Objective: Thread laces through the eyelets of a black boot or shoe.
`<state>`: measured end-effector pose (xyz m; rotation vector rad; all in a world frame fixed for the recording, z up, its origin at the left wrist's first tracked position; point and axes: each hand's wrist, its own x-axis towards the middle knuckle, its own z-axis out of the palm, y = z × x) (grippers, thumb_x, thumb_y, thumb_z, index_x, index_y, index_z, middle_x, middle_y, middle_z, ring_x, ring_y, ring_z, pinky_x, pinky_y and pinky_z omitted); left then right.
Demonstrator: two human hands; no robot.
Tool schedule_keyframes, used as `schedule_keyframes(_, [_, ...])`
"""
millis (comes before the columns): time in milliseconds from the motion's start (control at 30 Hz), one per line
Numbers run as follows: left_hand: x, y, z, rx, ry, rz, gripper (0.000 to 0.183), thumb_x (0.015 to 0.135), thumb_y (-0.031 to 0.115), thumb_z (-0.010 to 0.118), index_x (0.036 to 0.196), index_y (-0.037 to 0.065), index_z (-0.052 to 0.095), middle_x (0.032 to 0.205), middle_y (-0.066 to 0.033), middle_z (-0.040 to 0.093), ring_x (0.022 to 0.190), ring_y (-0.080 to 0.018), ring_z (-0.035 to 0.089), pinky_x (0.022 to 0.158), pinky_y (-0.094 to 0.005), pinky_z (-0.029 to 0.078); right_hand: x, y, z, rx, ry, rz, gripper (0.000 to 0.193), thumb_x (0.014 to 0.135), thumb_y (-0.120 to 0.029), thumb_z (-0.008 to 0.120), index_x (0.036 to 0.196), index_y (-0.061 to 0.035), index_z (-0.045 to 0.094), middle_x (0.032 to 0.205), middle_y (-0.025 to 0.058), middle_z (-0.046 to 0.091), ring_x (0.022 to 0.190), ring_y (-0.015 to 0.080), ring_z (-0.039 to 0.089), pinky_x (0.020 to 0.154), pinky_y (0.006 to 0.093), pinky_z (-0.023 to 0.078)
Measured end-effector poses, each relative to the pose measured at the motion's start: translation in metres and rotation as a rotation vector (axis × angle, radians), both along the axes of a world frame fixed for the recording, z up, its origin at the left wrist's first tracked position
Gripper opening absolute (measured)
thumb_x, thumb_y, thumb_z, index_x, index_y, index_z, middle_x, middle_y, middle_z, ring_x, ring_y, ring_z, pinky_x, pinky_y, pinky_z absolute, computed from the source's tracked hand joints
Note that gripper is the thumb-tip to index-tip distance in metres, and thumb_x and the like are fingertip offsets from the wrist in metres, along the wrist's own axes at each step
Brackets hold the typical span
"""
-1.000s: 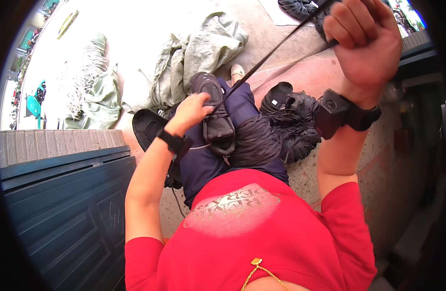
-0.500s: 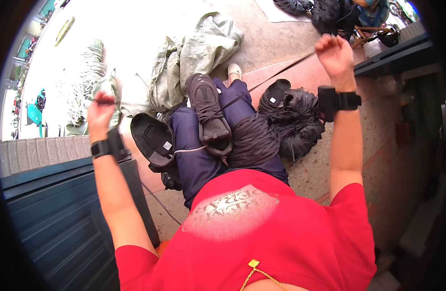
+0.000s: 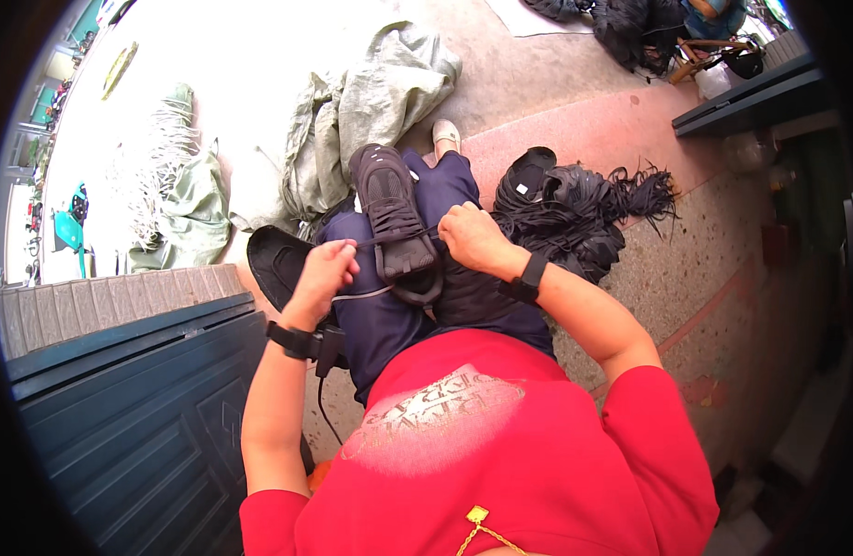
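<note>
A black shoe (image 3: 386, 190) lies lengthwise across my thighs, with dark lacing running over its middle. Fingers pinched, my left hand (image 3: 324, 273) holds one end of a black shoelace (image 3: 367, 244) just left of the shoe. On the other side, my right hand (image 3: 479, 239) is closed on the lace close to the shoe's edge. Another black shoe (image 3: 271, 264) rests by my left leg, partly hidden by my left hand. Right of my knees lies a heap of black shoes and loose laces (image 3: 574, 218).
A crumpled pale green sack (image 3: 389, 88) spreads on the floor ahead. Further left is a bundle of white strands (image 3: 171, 134). A blue panelled door (image 3: 157, 389) stands at my left, and a dark ledge (image 3: 751, 102) juts in at the right.
Both hands have come down and inward from wide apart to either side of the shoe. The lace, earlier pulled far out to the right, is now short between my hands.
</note>
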<state>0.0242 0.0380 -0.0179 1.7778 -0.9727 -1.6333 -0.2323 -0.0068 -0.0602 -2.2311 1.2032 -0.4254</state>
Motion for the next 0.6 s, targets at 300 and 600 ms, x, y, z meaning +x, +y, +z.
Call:
schedule_keyframes(300, [-0.016, 0.014, -0.014, -0.069, -0.351, -0.094, 0.025, 0.084, 0.014, 0.052, 0.102, -0.002, 0.058, 0.062, -0.0033, 0.056, 0.048, -0.0068, 0.047, 0.046, -0.0195, 0.038, 0.014, -0.002, -0.006, 0.008, 0.05, -0.096, 0.014, 0.075, -0.016, 0.051, 0.075, -0.0056, 0.061, 0.082, 0.0109, 0.055, 0.084, 0.0296, 0.05, 0.07, 0.044, 0.041])
schedule_keyframes(600, [-0.025, 0.012, -0.019, -0.441, -0.821, -0.367, 0.019, 0.078, 0.019, 0.055, 0.088, 0.006, 0.064, 0.076, -0.0155, 0.061, 0.076, -0.0328, 0.059, 0.067, -0.0398, 0.047, 0.02, 0.001, -0.004, -0.03, 0.111, -0.054, 0.017, 0.078, -0.021, 0.052, 0.078, -0.0089, 0.065, 0.083, 0.0083, 0.057, 0.085, 0.0275, 0.051, 0.068, 0.042, 0.039])
